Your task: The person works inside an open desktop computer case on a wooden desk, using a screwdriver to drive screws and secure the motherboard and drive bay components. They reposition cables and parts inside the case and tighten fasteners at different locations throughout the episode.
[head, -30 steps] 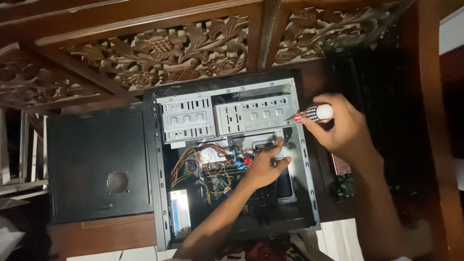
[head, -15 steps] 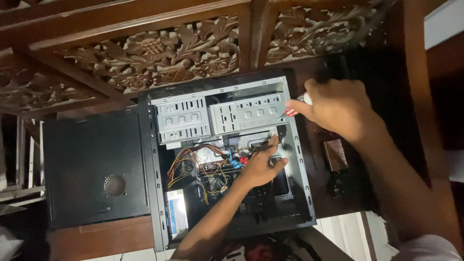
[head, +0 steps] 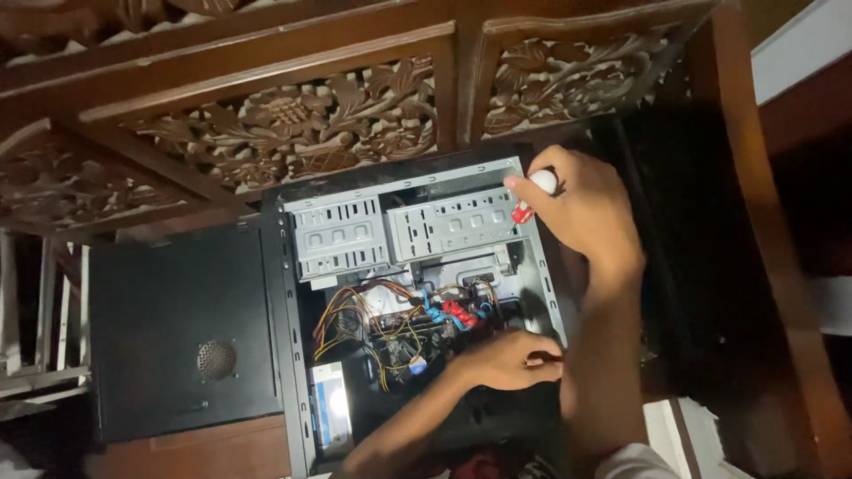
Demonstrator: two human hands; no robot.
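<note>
Screwdriver (head: 531, 197) clenched in right hand (head: 577, 208); left hand (head: 506, 359) reaches inside case (head: 288, 293), fingers curled, empty.

A screwdriver (head: 532, 197) with a red and white handle is gripped at the upper right corner of an open computer case (head: 288, 293). The case lies on its side, its grey drive bays and coloured cables (head: 390, 315) exposed.

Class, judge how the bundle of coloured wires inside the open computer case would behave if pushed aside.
The bundle of coloured wires looks thin and loosely looped, so probably floppy and light. Its ends seem to run into the open computer case, so it would likely spring back or snag.
</note>
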